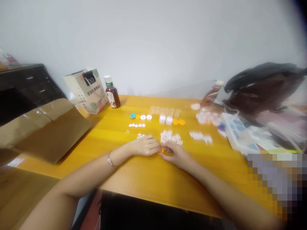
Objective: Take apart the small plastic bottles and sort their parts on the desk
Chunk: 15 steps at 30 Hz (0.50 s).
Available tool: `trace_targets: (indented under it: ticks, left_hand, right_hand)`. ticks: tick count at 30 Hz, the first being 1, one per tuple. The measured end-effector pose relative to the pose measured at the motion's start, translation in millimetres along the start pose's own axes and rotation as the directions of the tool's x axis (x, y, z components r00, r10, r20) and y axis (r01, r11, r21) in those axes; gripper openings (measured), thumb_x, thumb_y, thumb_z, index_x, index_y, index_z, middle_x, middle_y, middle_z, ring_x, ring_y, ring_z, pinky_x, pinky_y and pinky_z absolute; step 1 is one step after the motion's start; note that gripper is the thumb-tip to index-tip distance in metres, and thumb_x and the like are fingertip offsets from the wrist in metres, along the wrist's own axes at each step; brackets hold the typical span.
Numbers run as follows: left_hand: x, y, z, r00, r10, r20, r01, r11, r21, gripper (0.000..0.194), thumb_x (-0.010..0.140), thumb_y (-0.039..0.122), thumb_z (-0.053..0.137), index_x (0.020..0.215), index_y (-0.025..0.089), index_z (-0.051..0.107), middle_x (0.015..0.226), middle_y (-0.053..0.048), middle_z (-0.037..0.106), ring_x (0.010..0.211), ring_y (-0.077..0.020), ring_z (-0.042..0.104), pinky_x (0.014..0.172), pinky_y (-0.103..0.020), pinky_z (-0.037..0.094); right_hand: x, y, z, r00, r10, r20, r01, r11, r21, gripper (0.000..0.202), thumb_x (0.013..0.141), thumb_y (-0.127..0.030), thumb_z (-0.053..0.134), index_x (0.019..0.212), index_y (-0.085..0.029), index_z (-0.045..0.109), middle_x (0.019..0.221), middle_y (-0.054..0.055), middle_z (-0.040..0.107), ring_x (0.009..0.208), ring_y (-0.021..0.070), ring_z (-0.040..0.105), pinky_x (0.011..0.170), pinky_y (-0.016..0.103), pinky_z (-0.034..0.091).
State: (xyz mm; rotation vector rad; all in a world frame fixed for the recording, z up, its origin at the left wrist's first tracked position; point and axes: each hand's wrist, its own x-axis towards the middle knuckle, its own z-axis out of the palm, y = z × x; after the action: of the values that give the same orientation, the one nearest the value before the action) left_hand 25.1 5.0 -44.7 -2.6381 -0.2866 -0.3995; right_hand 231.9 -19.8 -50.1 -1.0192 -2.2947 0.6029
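Note:
Near the middle of the yellow table (134,172), my left hand (145,146) and my right hand (174,153) meet around a small orange piece (161,149). The fingers of both hands are closed on it. Just beyond them lies a pile of small clear-white pieces (170,137). Behind my left hand are a row of small white pieces (137,125) and a row of round caps with a blue cap (132,116) at its left end. Stacked white discs (162,119) and flat orange discs (179,122) lie farther back.
An open cardboard box (48,127) stands at the left, with a paper bag (92,92) and a dark bottle (112,94) behind it. Small white parts (200,137) lie to the right. A white box (240,134), a brown bottle (212,92) and a dark bag (261,86) crowd the right side.

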Motion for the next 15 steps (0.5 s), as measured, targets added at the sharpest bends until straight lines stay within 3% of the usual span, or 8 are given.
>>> trace_targets:
  ticks: [15]
  left_hand:
    - [-1.0, -0.4, 1.2, 1.000, 0.006, 0.002, -0.006, 1.000, -0.010, 0.017, 0.089, 0.016, 0.039, 0.092, 0.015, 0.055, 0.088, -0.007, 0.062, 0.078, -0.0129, 0.055, 0.066, -0.027, 0.037]
  right_hand:
    - [0.8, -1.4, -1.0, 1.000, 0.017, 0.002, -0.017, 1.000, 0.012, 0.006, 0.069, -0.017, 0.056, 0.074, -0.018, 0.059, 0.064, -0.001, 0.052, 0.059, 0.0112, 0.050, 0.055, 0.022, 0.043]
